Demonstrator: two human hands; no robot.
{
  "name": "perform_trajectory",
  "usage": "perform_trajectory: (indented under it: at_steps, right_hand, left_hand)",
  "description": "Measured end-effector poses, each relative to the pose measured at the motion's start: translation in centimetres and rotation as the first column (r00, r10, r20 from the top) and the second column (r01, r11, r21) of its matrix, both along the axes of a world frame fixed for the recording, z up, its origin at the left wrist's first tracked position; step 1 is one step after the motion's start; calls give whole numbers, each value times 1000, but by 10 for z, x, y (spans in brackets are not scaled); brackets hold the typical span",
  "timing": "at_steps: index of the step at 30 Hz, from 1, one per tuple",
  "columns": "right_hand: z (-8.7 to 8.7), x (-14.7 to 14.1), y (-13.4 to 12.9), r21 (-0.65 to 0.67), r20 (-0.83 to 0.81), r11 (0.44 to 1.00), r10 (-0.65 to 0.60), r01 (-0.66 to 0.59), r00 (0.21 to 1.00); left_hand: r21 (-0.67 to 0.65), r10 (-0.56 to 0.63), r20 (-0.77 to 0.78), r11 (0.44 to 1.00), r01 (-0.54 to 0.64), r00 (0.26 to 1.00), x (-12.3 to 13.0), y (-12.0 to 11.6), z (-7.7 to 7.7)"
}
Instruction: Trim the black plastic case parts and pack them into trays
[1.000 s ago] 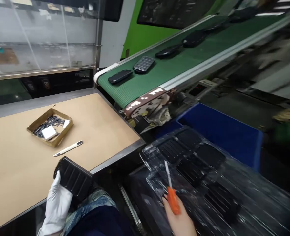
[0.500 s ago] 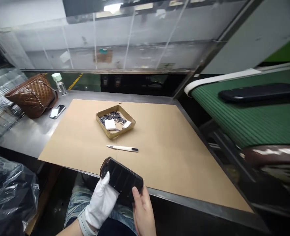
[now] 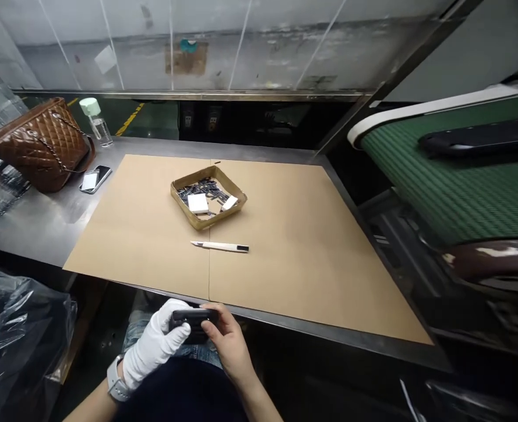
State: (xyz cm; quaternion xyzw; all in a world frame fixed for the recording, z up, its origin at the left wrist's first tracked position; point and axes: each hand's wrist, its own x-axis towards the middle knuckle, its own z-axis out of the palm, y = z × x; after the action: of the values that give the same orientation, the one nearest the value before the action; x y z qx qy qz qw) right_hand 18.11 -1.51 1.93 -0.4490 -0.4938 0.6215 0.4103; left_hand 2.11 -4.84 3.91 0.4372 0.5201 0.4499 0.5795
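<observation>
Black part (image 3: 195, 318) up in both hands, just off the near edge of the table, over the person's lap, seen nearly edge-on. Left hand (image 3: 156, 343), in a white glove, has its left end gripped, thumb on the side facing the wearer, fingers round behind. Right hand (image 3: 232, 349), bare, pinches the other end, thumb in front, fingers over the top edge. Grey watch (image 3: 117, 381) on left wrist. Jeans under the hands. Off to the left, below table height, clear plastic (image 3: 17, 316) over something dark; can't tell what. Brown cardboard sheet (image 3: 303, 264) covers most of the metal table (image 3: 54, 225), with a seam running front to back. White pen-like tool (image 3: 224, 247) lies across that seam, tip to the left. Behind it, shallow tan tray (image 3: 193, 221): loose dark slivers (image 3: 204, 189), white block (image 3: 198, 203), smaller white piece (image 3: 229, 203) by the right wall. Right of the table, green conveyor belt (image 3: 452, 187) carrying another dark part (image 3: 483, 139), blurred. Left of the sheet, phone (image 3: 103, 174) flat on bare metal with a white item on it. Brown quilted handbag (image 3: 43, 146) behind that, clear bottle (image 3: 101, 130) with pale green cap beside it. Farthest back, scuffed grey panel (image 3: 263, 53), teal patch (image 3: 188, 46) on it.
</observation>
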Motion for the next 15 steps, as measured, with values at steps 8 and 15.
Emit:
perform_trajectory:
  at_steps: [8, 15]
  right_hand:
    - [-8, 16, 6, 122, -80, 987, 114, -104, 990]
    - [-3, 17, 11, 181, -84, 966, 203, -186, 976]
  left_hand:
    - [-162, -112, 115, 978, 130, 987, -21, 11, 22]
    - [-165, -205, 216, 956, 242, 955, -25, 11, 24]
